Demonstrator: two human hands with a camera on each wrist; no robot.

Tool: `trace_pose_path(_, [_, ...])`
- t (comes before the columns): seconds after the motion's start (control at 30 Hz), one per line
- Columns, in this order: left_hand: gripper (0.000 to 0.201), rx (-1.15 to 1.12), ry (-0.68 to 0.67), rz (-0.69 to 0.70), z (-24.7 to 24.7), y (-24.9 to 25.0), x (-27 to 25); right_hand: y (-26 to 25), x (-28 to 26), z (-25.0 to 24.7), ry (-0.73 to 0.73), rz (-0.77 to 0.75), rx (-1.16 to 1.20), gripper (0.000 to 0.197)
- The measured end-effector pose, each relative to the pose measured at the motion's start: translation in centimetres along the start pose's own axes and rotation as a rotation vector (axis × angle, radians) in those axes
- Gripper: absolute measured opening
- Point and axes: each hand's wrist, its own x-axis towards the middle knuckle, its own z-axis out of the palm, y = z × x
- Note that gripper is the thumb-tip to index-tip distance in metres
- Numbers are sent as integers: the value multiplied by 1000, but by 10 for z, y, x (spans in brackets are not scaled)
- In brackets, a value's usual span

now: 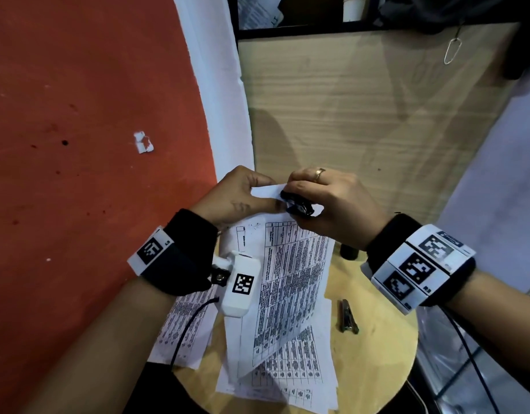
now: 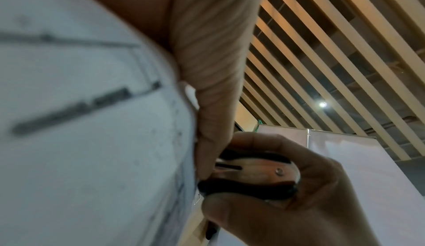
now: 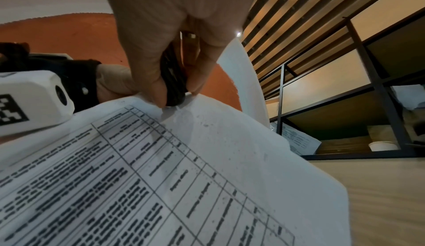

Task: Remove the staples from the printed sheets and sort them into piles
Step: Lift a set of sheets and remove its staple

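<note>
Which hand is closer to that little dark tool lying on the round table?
Right. The right hand is raised above and behind the dark tool, on its side of the round table; the left hand is farther off, across the printed sheets.

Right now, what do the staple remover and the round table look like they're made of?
Staple remover: apparently black plastic grips over shiny metal, with a rivet showing on the bright curved plate. It is held in the right hand at the corner of the sheets. Table: pale wood or wood-look laminate, matte, with faint grain; which, I cannot tell.
</note>
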Motion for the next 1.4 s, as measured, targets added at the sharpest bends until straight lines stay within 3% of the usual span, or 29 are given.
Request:
trace_pose_path(0.33, [13,-35,-36,-25,-1,4,-2,1,-2,-2,35,46,26,21])
trace_pose_path(0.5, [23,-164,48,-34,4,-4,-2,1,-7,4,131,135,90,21])
trace_pose_path(0.6, [18,-261,107,-107,7,-10,0,-1,-9,8,172,181,134,22])
trace_pose_path(0.73, [9,-220,189,-128,11,-14,4,-7,-11,14,142,239,129,25])
trace_pose_path(0.87, [16,-271,224,-155,13,-18,3,-8,-11,15,170,451,316,37])
trace_pose_path(0.97, [24,-273,252,-166,12,-23,3,-9,-13,17,165,725,570,47])
trace_pose_path(1.1, [26,-242,281,-155,11,-25,3,-9,-10,15,243,1071,1041,4])
trace_pose_path(1.23, [20,-175,327,-146,14,-27,3,-9,-8,15,332,1386,1384,27])
trace_pose_path(1.3, [20,-140,331,-137,17,-27,3,-11,-7,16,289,1434,1444,33])
trace_pose_path(1.4, [8,-69,347,-101,21,-25,3,-17,-4,22,143,1373,1318,21])
